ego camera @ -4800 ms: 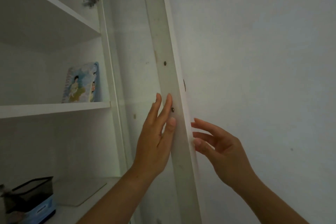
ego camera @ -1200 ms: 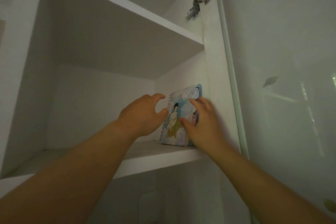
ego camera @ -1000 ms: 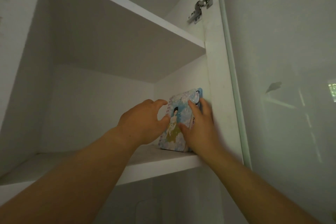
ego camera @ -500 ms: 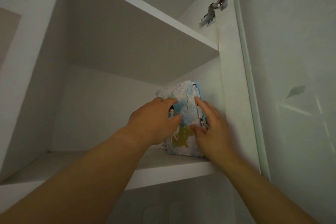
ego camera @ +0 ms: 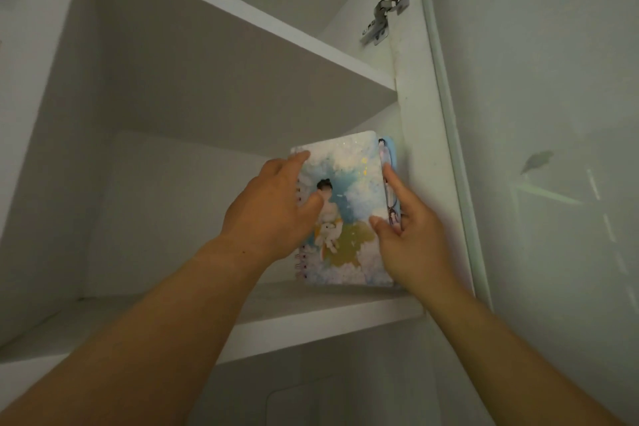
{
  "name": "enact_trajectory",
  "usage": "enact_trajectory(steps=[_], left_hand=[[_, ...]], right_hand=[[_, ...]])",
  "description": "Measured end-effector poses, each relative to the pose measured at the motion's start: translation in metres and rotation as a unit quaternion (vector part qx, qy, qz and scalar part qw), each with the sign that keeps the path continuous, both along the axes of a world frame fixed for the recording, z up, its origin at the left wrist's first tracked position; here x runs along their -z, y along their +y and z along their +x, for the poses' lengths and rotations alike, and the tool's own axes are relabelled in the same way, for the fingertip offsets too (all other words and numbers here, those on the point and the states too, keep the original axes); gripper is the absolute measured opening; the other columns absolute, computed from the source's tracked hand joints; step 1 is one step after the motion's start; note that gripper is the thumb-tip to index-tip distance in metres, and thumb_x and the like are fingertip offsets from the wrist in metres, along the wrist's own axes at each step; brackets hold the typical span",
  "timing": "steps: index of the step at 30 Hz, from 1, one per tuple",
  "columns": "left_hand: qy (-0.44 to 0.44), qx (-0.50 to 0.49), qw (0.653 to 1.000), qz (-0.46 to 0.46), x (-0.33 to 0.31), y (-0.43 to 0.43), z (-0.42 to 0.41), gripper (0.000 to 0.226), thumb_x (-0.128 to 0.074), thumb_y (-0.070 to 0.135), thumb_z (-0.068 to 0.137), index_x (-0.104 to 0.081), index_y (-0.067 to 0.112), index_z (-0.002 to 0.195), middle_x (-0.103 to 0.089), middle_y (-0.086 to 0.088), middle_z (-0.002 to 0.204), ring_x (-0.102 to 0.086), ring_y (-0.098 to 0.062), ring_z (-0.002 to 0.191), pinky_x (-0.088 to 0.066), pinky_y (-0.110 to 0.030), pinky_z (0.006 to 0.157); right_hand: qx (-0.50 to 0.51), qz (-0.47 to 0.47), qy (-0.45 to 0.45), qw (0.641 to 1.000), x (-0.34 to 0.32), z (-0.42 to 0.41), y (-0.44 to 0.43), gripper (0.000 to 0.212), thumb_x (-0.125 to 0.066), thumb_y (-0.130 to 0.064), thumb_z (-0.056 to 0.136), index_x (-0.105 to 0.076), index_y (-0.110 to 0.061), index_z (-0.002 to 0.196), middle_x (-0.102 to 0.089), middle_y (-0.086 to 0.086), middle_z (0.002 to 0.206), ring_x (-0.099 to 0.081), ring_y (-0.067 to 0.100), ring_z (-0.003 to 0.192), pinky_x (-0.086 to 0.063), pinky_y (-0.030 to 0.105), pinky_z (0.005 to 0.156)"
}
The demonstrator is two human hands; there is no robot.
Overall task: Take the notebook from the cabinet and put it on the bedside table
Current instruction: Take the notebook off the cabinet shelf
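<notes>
The notebook [ego camera: 345,211] (spiral-bound, with a glossy painted cover) stood upright on the smooth white shelf [ego camera: 311,318]. Both the left hand [ego camera: 273,214] and the right hand [ego camera: 411,239] had their fingers clamped on its side edges.

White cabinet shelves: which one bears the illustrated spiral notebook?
The lower white shelf, beneath both hands; the illustrated spiral notebook stands upright there, while the upper shelf shows nothing.

notebook [ego camera: 349,204] now turned cover-on toward me, off the side wall; my left hand [ego camera: 273,214] and right hand [ego camera: 411,239] grip its edges.
</notes>
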State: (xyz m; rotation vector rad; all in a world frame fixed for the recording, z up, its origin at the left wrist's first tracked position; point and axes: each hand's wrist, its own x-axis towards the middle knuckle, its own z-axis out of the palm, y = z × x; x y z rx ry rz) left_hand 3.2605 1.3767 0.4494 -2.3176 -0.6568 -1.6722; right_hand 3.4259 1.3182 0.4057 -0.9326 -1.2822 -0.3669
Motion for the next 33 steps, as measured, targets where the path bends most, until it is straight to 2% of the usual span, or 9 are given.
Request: enact_trajectory(steps=[4, 10, 13, 16, 19, 23, 29, 31, 33], left_hand=[[-0.036, 0.068, 0.997, -0.024, 0.001, -0.008, -0.003, 0.057, -0.048, 0.038, 0.09, -0.023, 0.032, 0.141, -0.033, -0.001, 0.144, -0.042, -0.014, 0.119, -0.031, -0.024, 0.088], [-0.051, 0.162, 0.984, -0.06, 0.014, -0.023, -0.004, 0.055, -0.049, 0.04, 0.089, -0.027, 0.034, 0.139, -0.039, 0.002, 0.139, -0.043, -0.016, 0.122, -0.039, -0.033, 0.095], [-0.047, 0.187, 0.978, -0.081, 0.026, -0.032, -0.007, 0.055, -0.049, 0.041, 0.088, -0.029, 0.032, 0.138, -0.041, 0.004, 0.139, -0.047, -0.011, 0.114, -0.041, -0.029, 0.086], [-0.043, 0.226, 0.969, -0.095, 0.04, -0.048, -0.01, 0.055, -0.05, 0.039, 0.088, -0.03, 0.031, 0.138, -0.046, 0.011, 0.132, -0.052, -0.008, 0.107, -0.041, -0.018, 0.076], [-0.032, 0.274, 0.957, -0.087, 0.057, -0.073, -0.014, 0.037, -0.051, 0.034, 0.089, -0.036, 0.042, 0.122, -0.05, 0.028, 0.108, -0.057, -0.001, 0.094, -0.043, -0.006, 0.062], [-0.037, 0.329, 0.939, -0.098, 0.081, -0.098, -0.018, 0.031, -0.052, 0.034, 0.088, -0.039, 0.045, 0.114, -0.053, 0.029, 0.105, -0.061, -0.003, 0.095, -0.052, -0.022, 0.074], [-0.04, 0.407, 0.895, -0.177, 0.156, -0.118, -0.023, 0.031, -0.054, 0.024, 0.087, -0.046, 0.046, 0.107, -0.061, 0.032, 0.097, -0.06, 0.01, 0.091, -0.048, -0.007, 0.063], [-0.03, 0.403, 0.893, -0.198, 0.188, -0.12, -0.025, 0.035, -0.055, 0.022, 0.087, -0.045, 0.048, 0.109, -0.06, 0.036, 0.102, -0.059, 0.011, 0.093, -0.049, -0.009, 0.069], [-0.027, 0.385, 0.898, -0.21, 0.219, -0.12, -0.028, 0.04, -0.055, 0.026, 0.087, -0.044, 0.048, 0.118, -0.058, 0.028, 0.112, -0.057, 0.01, 0.099, -0.049, -0.012, 0.077]], right_hand=[[-0.015, 0.006, 0.029, 0.999, -0.005, -0.002, -0.024, 0.067, -0.056, -0.003, 0.088, -0.035, -0.046, 0.134, -0.054, -0.01, 0.129, -0.059, 0.014, 0.11, -0.055, 0.042, 0.086], [-0.012, 0.016, 0.029, 0.999, 0.001, -0.01, -0.062, 0.067, -0.058, 0.001, 0.086, -0.036, -0.038, 0.136, -0.055, -0.01, 0.127, -0.06, 0.009, 0.105, -0.055, 0.028, 0.084], [-0.007, 0.017, 0.029, 0.999, 0.01, -0.016, -0.08, 0.066, -0.057, 0.0, 0.087, -0.036, -0.037, 0.137, -0.055, -0.012, 0.125, -0.06, 0.006, 0.102, -0.052, 0.013, 0.077], [0.012, 0.04, 0.033, 0.999, 0.018, -0.022, -0.098, 0.066, -0.057, 0.001, 0.086, -0.037, -0.035, 0.137, -0.055, -0.013, 0.128, -0.06, 0.005, 0.106, -0.05, 0.015, 0.085], [0.02, 0.058, 0.032, 0.998, 0.03, -0.029, -0.12, 0.065, -0.056, 0.003, 0.086, -0.039, -0.034, 0.136, -0.057, -0.017, 0.121, -0.061, 0.0, 0.099, -0.05, 0.012, 0.081], [0.035, 0.057, 0.033, 0.997, 0.057, -0.038, -0.148, 0.064, -0.056, 0.001, 0.087, -0.038, -0.035, 0.136, -0.057, -0.017, 0.121, -0.061, 0.001, 0.099, -0.051, 0.009, 0.074], [0.041, 0.013, 0.056, 0.997, 0.126, -0.049, -0.172, 0.066, -0.056, 0.003, 0.086, -0.037, -0.042, 0.131, -0.057, -0.027, 0.114, -0.06, -0.011, 0.095, -0.05, 0.009, 0.075], [0.04, -0.011, 0.071, 0.997, 0.155, -0.052, -0.177, 0.066, -0.055, 0.004, 0.086, -0.036, -0.042, 0.128, -0.057, -0.028, 0.112, -0.06, -0.014, 0.091, -0.049, 0.006, 0.071], [0.039, -0.038, 0.088, 0.995, 0.182, -0.056, -0.179, 0.066, -0.055, 0.005, 0.085, -0.036, -0.042, 0.127, -0.058, -0.024, 0.113, -0.061, -0.014, 0.091, -0.049, 0.006, 0.071]])
